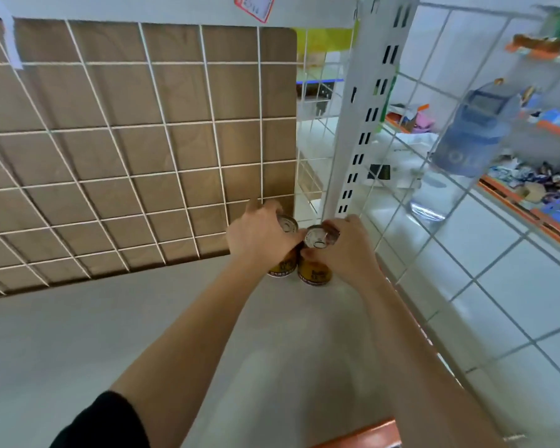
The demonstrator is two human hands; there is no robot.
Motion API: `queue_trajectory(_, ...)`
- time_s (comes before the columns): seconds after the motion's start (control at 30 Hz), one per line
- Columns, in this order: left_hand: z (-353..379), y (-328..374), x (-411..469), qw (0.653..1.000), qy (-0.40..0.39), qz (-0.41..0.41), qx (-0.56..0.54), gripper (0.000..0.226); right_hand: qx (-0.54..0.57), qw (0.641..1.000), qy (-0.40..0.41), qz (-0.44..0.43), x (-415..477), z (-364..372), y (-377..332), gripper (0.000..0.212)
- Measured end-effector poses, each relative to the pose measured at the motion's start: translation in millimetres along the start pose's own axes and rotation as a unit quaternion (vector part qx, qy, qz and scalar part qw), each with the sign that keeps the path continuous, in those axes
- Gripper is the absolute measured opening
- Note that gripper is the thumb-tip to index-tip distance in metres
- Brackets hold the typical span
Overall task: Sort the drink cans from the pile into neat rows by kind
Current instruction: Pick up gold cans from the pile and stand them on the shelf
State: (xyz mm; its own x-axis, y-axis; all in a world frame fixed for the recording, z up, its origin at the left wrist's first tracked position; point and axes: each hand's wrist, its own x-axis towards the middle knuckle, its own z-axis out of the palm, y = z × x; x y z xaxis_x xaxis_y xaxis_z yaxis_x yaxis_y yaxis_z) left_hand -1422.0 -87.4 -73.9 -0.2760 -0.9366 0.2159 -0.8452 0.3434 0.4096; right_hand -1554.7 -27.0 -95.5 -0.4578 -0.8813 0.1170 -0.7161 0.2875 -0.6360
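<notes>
Two yellow-brown drink cans with silver pull-tab lids stand upright side by side in the far right corner of a white shelf (207, 318). My left hand (259, 234) wraps around the left can (283, 265) from above and the side. My right hand (346, 247) grips the right can (314, 271) near its top, fingers over the lid's edge. The two cans stand close together, almost touching. Both forearms reach in from the lower part of the view.
A white wire grid (110, 156) with a brown board behind it forms the shelf's back. A white slotted upright post (369, 108) stands at the right corner, with a wire side panel (466, 221) beyond it. Other shelves with mixed goods (530, 176) are at far right.
</notes>
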Motion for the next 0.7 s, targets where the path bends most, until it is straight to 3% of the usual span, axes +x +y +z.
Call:
queue_trajectory(0.27, 26, -17, 18, 0.998, -0.008, -0.013, -0.069, 0.054, 0.065, 0.997, 0.03, 0.012, 27, 13, 3, 0.071)
queue_trajectory(0.47, 36, -40, -4, 0.99, 0.011, 0.053, -0.133, 0.045, 0.086, 0.995, 0.033, -0.021, 13, 14, 13, 0.044)
queue_trajectory(0.57, 34, -41, -4, 0.981, -0.019, 0.042, -0.186, 0.05, 0.073, 0.997, 0.022, -0.023, 10, 11, 18, 0.043)
queue_trajectory(0.7, 39, -38, 2, 0.984, -0.022, 0.024, -0.177, 0.051, 0.054, 0.997, 0.058, -0.026, 13, 15, 16, 0.04)
